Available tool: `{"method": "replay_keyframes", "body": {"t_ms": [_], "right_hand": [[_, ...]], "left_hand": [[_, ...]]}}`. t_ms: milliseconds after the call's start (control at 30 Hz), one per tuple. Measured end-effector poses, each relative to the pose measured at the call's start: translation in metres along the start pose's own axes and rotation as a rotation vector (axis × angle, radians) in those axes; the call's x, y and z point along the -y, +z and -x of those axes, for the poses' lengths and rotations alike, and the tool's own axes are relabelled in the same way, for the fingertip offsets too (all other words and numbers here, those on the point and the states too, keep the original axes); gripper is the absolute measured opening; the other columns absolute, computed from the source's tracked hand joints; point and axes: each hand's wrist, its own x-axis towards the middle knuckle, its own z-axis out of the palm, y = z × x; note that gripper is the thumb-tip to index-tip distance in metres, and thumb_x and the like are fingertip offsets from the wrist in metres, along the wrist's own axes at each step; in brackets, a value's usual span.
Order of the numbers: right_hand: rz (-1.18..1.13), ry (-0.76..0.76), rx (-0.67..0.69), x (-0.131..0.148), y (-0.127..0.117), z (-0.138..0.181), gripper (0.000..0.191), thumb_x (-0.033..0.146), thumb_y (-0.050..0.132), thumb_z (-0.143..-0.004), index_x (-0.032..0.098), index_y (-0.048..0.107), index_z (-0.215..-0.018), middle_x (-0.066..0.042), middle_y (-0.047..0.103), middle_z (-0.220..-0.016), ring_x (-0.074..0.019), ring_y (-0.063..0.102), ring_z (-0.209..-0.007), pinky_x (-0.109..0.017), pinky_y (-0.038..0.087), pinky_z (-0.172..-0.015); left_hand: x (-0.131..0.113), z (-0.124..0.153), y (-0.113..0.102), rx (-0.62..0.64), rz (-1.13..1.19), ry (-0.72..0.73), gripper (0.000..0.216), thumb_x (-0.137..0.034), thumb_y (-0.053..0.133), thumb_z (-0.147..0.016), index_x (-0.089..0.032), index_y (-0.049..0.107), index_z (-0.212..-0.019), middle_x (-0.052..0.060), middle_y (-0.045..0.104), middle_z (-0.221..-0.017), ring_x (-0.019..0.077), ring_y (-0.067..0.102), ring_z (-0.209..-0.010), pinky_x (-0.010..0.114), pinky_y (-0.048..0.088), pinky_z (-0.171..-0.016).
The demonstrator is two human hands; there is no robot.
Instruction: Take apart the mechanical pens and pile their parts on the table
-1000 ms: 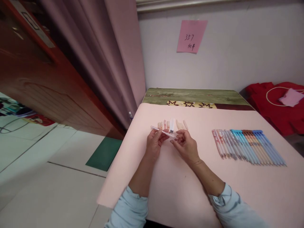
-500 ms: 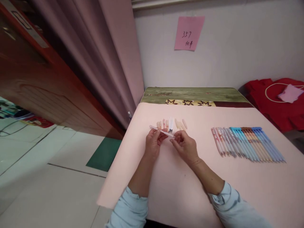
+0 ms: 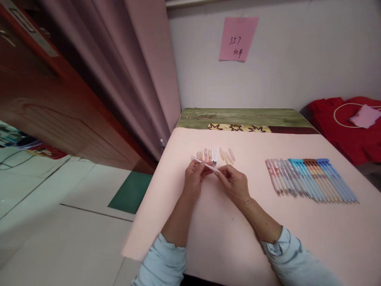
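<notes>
Both my hands hold one slim pale pen (image 3: pixel 205 164) just above the pink table cover (image 3: pixel 238 222). My left hand (image 3: pixel 195 179) pinches its left part, and my right hand (image 3: pixel 234 183) pinches its right end. Just beyond my fingers lie small pen parts (image 3: pixel 214 155): white refills with dark tips, pale caps and short barrel pieces, set side by side. A row of several assembled pens (image 3: pixel 311 180), pink through blue and tan, lies on the cover to the right.
A green patterned table strip (image 3: pixel 242 118) runs behind the pink cover against the wall. A pink note (image 3: pixel 238 38) hangs on the wall. Red cloth with a pink piece (image 3: pixel 348 123) lies at right. Curtain (image 3: pixel 143 71) and wooden door (image 3: pixel 53 103) stand left.
The pen has shifted slightly in my fingers, and the view has tilted a little. My hands stay in the same place.
</notes>
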Motion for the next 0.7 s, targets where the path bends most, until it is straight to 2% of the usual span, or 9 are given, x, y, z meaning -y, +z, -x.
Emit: {"method": "replay_keyframes", "body": {"t_ms": [67, 133, 267, 400, 567, 700], "right_hand": [[0.020, 0.023, 0.038, -0.0008, -0.0011, 0.0005, 0.033, 0.046, 0.050, -0.093, 0.023, 0.066, -0.076, 0.001, 0.066, -0.063, -0.0126, 0.060, -0.056, -0.023, 0.042, -0.056], [0.030, 0.029, 0.066, -0.0010, -0.0017, 0.0008, 0.034, 0.047, 0.047, -0.094, 0.024, 0.068, -0.079, 0.002, 0.066, -0.062, -0.0126, 0.060, -0.055, -0.023, 0.041, -0.055], [-0.004, -0.002, 0.015, 0.0002, -0.0003, 0.0011, 0.031, 0.051, 0.065, -0.081, 0.023, 0.068, -0.095, 0.002, 0.066, -0.068, -0.0128, 0.059, -0.057, -0.022, 0.043, -0.056], [0.020, 0.002, 0.003, -0.0002, 0.0010, 0.0016, 0.026, 0.049, 0.063, -0.084, 0.024, 0.069, -0.083, 0.003, 0.066, -0.064, -0.0119, 0.057, -0.055, -0.022, 0.042, -0.054], [0.002, 0.020, 0.073, -0.0008, 0.0003, 0.0014, 0.028, 0.049, 0.060, -0.086, 0.024, 0.069, -0.081, 0.003, 0.064, -0.058, -0.0115, 0.054, -0.049, -0.022, 0.038, -0.050], [-0.016, 0.007, 0.115, 0.0030, 0.0000, 0.0018, 0.027, 0.046, 0.056, -0.089, 0.025, 0.071, -0.086, 0.002, 0.068, -0.063, -0.0130, 0.059, -0.054, -0.023, 0.041, -0.054]], "left_hand": [[0.0000, 0.0005, -0.0001, 0.018, -0.007, 0.002, 0.031, -0.037, 0.075, -0.075, -0.013, 0.062, -0.091, 0.011, 0.074, -0.090, 0.0195, 0.070, -0.081, 0.036, 0.054, -0.081], [-0.0002, 0.0010, 0.0002, 0.020, -0.013, 0.008, 0.030, -0.037, 0.074, -0.076, -0.013, 0.062, -0.090, 0.011, 0.074, -0.090, 0.0190, 0.070, -0.081, 0.035, 0.054, -0.081], [-0.0004, 0.0018, 0.0011, 0.008, -0.034, 0.022, 0.031, -0.037, 0.075, -0.075, -0.014, 0.061, -0.088, 0.010, 0.074, -0.087, 0.0182, 0.070, -0.077, 0.034, 0.054, -0.079], [-0.0009, 0.0028, 0.0003, 0.046, -0.051, 0.037, 0.032, -0.038, 0.076, -0.074, -0.014, 0.060, -0.088, 0.009, 0.074, -0.086, 0.0181, 0.070, -0.076, 0.035, 0.054, -0.080], [-0.0026, 0.0041, -0.0010, 0.081, -0.078, 0.054, 0.027, -0.036, 0.073, -0.078, -0.014, 0.060, -0.088, 0.008, 0.073, -0.083, 0.0167, 0.069, -0.075, 0.032, 0.054, -0.078], [-0.0029, 0.0040, 0.0002, 0.044, -0.103, 0.080, 0.026, -0.035, 0.073, -0.077, -0.016, 0.055, -0.081, 0.006, 0.073, -0.080, 0.0162, 0.069, -0.071, 0.032, 0.054, -0.076]]}}
